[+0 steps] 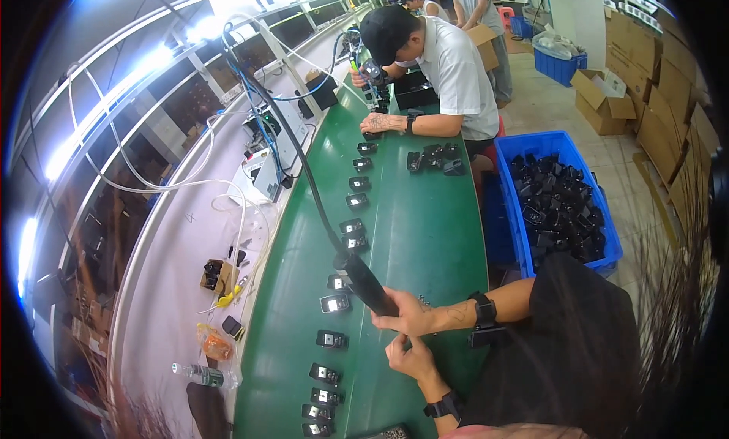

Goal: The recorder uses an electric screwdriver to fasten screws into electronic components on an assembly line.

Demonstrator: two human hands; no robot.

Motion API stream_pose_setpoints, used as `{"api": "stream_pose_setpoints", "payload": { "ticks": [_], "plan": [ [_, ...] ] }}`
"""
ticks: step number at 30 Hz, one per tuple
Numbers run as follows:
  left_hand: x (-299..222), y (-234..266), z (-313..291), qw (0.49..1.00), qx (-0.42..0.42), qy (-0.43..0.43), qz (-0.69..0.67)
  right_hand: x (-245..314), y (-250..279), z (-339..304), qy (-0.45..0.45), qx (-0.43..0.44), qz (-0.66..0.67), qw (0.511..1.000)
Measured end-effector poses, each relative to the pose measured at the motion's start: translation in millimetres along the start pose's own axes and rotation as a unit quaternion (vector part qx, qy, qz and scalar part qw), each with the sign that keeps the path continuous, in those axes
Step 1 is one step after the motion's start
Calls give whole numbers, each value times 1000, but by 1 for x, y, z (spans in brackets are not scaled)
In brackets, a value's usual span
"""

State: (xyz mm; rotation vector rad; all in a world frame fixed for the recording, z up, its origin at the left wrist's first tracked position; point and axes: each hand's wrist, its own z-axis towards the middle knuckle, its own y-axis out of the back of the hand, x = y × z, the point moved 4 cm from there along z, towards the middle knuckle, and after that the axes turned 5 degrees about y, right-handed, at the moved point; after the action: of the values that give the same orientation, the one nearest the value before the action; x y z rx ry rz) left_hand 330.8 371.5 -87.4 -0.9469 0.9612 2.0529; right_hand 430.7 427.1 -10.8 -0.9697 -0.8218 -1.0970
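My right hand (406, 312) is wrapped round a black electric screwdriver (363, 279), held tilted over the green work surface. A dark cord runs from its upper end toward the rack. Just below it, my left hand (411, 357) is closed with its fingers curled, close under the right hand; what it pinches, if anything, is hidden. Small metal screws (424, 299) lie partly hidden behind the right hand. To the left of both hands, a row of small black housings (332, 339) with pale rectangular centres runs along the green belt (288, 317).
A co-worker (456, 67) in a white shirt leans over the belt's far end, beside more black parts (434, 158). A blue crate (558, 196) full of black pieces stands at right. A bottle (201, 374) lies on the pale ledge at left; cardboard boxes (604, 101) are stacked behind.
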Motion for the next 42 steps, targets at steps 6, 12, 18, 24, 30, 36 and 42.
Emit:
{"api": "stream_pose_setpoints", "payload": {
  "ticks": [6, 12, 18, 24, 30, 36, 42],
  "plan": [
    [-3, 0, 9, 999, 45, -11, 10, 2, 1, 9, -29, -1, 14, 999],
    [-21, 0, 20, 999, 21, -22, -41, 23, 15, 31, 36, 8, 77, 996],
    [-26, 22, 16, 998, 46, 27, 45, 29, 3, 46, -9, 57, 167, 984],
    [-45, 97, 39, 978, 42, -11, 203, 36, 7, 58, -25, 79, 180, 980],
    [20, 182, 86, 853, 76, 74, 512, 36, -19, 62, -5, 199, 172, 965],
    [73, 201, 100, 857, 128, 60, 496, 37, -50, 45, 15, 243, 266, 933],
    [15, 166, 90, 907, 93, -27, 409, 45, -49, 44, 80, 236, 318, 915]
  ]
}}
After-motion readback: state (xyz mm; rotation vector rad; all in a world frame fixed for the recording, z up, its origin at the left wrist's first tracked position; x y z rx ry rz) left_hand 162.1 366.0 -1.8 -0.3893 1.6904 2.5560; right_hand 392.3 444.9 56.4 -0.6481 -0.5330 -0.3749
